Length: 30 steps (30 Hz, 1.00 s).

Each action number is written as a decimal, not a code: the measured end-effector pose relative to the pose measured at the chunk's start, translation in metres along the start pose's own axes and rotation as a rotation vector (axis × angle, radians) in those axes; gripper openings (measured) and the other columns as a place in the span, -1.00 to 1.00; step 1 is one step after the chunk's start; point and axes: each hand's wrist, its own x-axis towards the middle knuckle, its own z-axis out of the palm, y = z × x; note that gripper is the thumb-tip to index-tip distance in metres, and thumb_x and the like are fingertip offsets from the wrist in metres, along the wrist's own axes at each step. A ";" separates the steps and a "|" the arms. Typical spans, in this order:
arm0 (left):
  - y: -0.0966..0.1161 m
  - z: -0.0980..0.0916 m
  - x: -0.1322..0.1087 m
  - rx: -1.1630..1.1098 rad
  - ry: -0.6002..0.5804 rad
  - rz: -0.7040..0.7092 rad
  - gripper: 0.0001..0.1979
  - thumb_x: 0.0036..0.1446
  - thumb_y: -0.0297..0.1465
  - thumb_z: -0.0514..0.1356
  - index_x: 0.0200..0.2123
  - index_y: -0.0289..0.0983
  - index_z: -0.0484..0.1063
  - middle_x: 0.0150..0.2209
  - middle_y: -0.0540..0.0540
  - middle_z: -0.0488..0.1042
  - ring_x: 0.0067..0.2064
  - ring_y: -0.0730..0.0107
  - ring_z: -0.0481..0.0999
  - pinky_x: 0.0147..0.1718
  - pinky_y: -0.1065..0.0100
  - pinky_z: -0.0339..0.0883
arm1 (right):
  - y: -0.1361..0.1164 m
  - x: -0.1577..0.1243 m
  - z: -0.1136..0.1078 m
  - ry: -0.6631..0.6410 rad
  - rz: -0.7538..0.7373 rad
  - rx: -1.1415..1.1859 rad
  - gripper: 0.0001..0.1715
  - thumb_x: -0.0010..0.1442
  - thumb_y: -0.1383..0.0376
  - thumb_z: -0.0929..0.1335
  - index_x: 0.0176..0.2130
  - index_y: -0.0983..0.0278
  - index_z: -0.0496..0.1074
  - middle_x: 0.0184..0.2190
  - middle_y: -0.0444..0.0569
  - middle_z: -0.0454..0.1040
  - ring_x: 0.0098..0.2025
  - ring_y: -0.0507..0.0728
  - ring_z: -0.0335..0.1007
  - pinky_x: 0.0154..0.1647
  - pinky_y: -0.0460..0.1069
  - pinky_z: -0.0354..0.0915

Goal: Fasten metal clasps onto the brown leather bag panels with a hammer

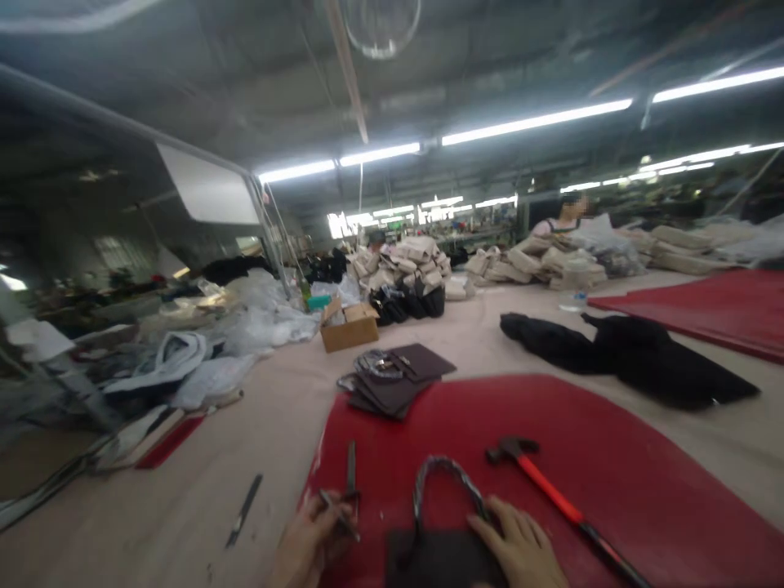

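Observation:
My left hand (309, 535) is closed around a thin metal tool (340, 516), its exact kind blurred. Just beyond the fingers, a narrow dark tool (351, 467) points away from me on the red mat (441, 425). At the bottom edge lies a dark brown panel (441, 562), partly cut off by the frame. An arched handle (446, 464) in clear wrapping rises from it. My right hand (520, 539) lies over the panel's right side with fingers stretched out, the thumb side by the handle's right end. A claw hammer (551, 490) with an orange-and-black handle rests to its right.
A stack of brown panels with wrapped handles (398, 388) sits at the mat's far edge. A flat blade-like tool (245, 510) lies left. Beyond are a cardboard box (350, 331), black cloth (643, 359), beige bundles (404, 265) and plastic-wrapped heaps (263, 302). A person (563, 216) is further back.

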 end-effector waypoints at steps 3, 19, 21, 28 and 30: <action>0.001 0.040 -0.028 -0.227 -0.099 -0.140 -0.40 -0.33 -0.13 0.55 -0.31 -0.31 0.39 -0.41 -0.06 0.56 -0.37 0.25 0.62 -0.33 0.26 0.58 | -0.019 -0.011 -0.026 -0.152 0.011 0.027 -0.13 -0.01 -0.09 0.49 0.21 0.17 0.41 0.27 0.20 0.25 0.28 0.43 0.13 0.29 0.33 0.08; -0.034 0.112 -0.058 0.226 -0.203 0.278 -0.86 0.22 -0.33 0.22 -0.24 -0.29 0.48 -0.27 -0.09 0.62 -0.22 0.34 0.63 -0.13 0.28 0.57 | -0.032 -0.002 -0.027 -0.126 0.044 0.051 -0.08 -0.15 -0.03 0.61 0.16 0.13 0.44 0.26 0.18 0.22 0.27 0.42 0.11 0.27 0.35 0.06; -0.039 0.113 -0.058 0.196 -0.189 0.291 -0.87 0.23 -0.34 0.22 -0.23 -0.29 0.47 -0.28 -0.09 0.62 -0.23 0.33 0.64 -0.14 0.27 0.59 | -0.032 0.000 -0.028 -0.153 0.049 0.058 -0.05 -0.17 -0.04 0.62 0.17 0.13 0.44 0.27 0.19 0.21 0.28 0.42 0.10 0.28 0.36 0.05; -0.044 0.116 -0.056 0.141 -0.166 0.296 -0.87 0.25 -0.34 0.22 -0.22 -0.29 0.46 -0.28 -0.08 0.61 -0.22 0.34 0.64 -0.17 0.29 0.60 | -0.032 0.002 -0.029 -0.173 0.053 0.061 0.01 -0.20 -0.07 0.62 0.19 0.12 0.42 0.28 0.18 0.20 0.29 0.43 0.08 0.30 0.38 0.03; -0.044 0.115 -0.056 0.164 -0.171 0.304 -0.88 0.25 -0.35 0.22 -0.22 -0.28 0.47 -0.27 -0.07 0.61 -0.22 0.35 0.64 -0.17 0.30 0.60 | -0.031 0.002 -0.028 -0.173 0.052 0.062 0.01 -0.21 -0.06 0.62 0.19 0.11 0.42 0.28 0.17 0.20 0.30 0.43 0.07 0.30 0.37 0.02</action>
